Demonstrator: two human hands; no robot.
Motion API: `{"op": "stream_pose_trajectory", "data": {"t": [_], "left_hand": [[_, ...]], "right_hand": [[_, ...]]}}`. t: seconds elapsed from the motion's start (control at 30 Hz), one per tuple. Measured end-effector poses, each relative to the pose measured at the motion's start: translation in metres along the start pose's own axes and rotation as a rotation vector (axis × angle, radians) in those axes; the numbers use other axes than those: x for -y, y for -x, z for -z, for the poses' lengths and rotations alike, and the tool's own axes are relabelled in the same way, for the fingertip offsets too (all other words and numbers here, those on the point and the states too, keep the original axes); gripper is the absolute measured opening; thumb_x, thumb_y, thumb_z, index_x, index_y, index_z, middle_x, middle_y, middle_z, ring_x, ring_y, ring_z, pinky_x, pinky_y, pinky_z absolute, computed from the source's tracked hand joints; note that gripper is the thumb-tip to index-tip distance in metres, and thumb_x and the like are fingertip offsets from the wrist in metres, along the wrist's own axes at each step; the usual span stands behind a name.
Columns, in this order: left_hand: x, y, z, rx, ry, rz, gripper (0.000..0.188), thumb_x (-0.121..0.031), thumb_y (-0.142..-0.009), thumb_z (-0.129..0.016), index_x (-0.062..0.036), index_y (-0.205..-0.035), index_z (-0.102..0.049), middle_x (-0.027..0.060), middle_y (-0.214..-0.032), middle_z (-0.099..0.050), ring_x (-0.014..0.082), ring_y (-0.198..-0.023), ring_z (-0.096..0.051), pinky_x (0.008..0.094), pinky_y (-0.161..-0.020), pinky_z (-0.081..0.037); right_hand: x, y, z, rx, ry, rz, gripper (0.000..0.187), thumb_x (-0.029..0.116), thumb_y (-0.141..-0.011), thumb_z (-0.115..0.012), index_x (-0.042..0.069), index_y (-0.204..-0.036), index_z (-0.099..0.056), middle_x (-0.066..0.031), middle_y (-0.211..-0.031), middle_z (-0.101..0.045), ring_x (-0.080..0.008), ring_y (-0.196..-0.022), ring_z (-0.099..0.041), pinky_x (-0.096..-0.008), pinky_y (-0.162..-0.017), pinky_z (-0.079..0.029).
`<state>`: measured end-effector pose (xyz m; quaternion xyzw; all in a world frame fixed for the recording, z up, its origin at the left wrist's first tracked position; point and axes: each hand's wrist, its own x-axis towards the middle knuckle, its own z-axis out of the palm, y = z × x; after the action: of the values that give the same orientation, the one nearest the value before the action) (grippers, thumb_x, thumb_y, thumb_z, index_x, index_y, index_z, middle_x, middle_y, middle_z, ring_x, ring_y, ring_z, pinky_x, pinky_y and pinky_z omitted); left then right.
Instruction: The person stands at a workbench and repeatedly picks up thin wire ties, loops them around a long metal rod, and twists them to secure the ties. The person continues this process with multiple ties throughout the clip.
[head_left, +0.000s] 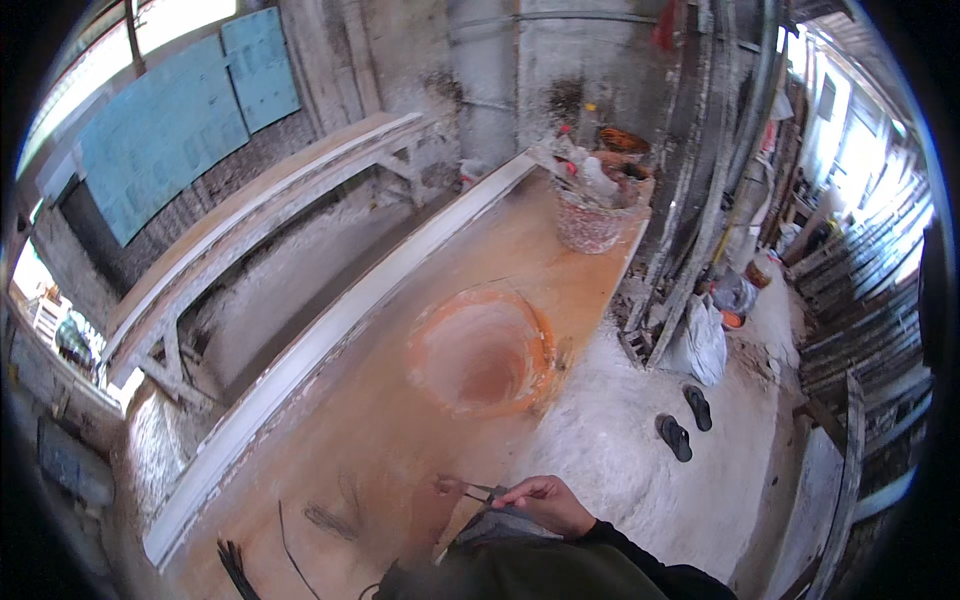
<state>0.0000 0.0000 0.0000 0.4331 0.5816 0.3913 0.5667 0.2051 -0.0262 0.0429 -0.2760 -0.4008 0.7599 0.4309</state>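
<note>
At 6 o'clock in the view, the right hand [548, 502] grasps a thin strip [482, 491] between fingertips and thumb, in front of the person's body at the desk [390, 440]. A blurred shape at the strip's 9 o'clock end looks like the left hand [442, 500]; whether its fingers are released or clenched, one cannot tell. To handle the strip well, the person would best pinch close to its end, steady both wrists and favour small turns over tugs. The wires [332, 521] at 9 o'clock and dark bundle [236, 572] at 8 could snag a sleeve, and the bowl [546, 345] at 12 deserves clearance
</note>
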Motion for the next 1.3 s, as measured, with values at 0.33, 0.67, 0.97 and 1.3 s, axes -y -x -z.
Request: {"op": "stream_pose_trajectory", "data": {"t": [0.33,0.67,0.97,1.3], "left_hand": [[-0.005,0.04,-0.011,0.433,0.225,0.002,0.011,-0.009,-0.074,-0.066,-0.0031,-0.072,-0.057,0.0004,-0.069,-0.056,0.0078,-0.063,-0.049,0.0224,-0.058,-0.038],[-0.024,0.047,-0.01,0.602,0.16,0.24,0.008,-0.009,-0.076,-0.066,-0.0052,-0.074,-0.059,-0.0003,-0.069,-0.058,0.0076,-0.059,-0.05,0.021,-0.054,-0.038],[-0.046,-0.02,-0.077,0.314,-0.019,-0.064,0.016,-0.003,-0.07,-0.069,-0.0056,-0.078,-0.055,0.0003,-0.068,-0.055,0.0068,-0.057,-0.049,0.0198,-0.051,-0.038],[-0.037,-0.15,-0.258,0.288,0.511,0.043,0.006,-0.007,-0.077,-0.059,-0.0026,-0.081,-0.055,0.0024,-0.066,-0.055,0.007,-0.052,-0.049,0.0186,-0.044,-0.036]], "right_hand": [[-0.003,0.035,-0.018,-0.524,0.71,0.105,0.027,0.01,-0.078,-0.062,0.003,-0.102,-0.053,-0.0067,-0.072,-0.062,-0.0143,-0.068,-0.06,-0.0254,-0.062,-0.046],[0.001,-0.004,0.016,-0.424,1.187,0.43,0.024,-0.004,-0.07,-0.052,0.004,-0.093,-0.055,-0.0116,-0.084,-0.059,-0.024,-0.075,-0.059,-0.0331,-0.069,-0.046],[0.053,-0.002,0.12,-0.292,0.391,0.039,0.008,0.007,-0.078,-0.057,0.001,-0.083,-0.057,-0.0044,-0.085,-0.056,-0.0108,-0.077,-0.051,-0.0246,-0.072,-0.04],[0.185,0.012,0.246,0.235,0.154,-0.127,0.016,0.009,-0.08,-0.058,0.002,-0.094,-0.063,-0.0069,-0.098,-0.057,-0.0182,-0.1,-0.048,-0.0301,-0.089,-0.035]]}}
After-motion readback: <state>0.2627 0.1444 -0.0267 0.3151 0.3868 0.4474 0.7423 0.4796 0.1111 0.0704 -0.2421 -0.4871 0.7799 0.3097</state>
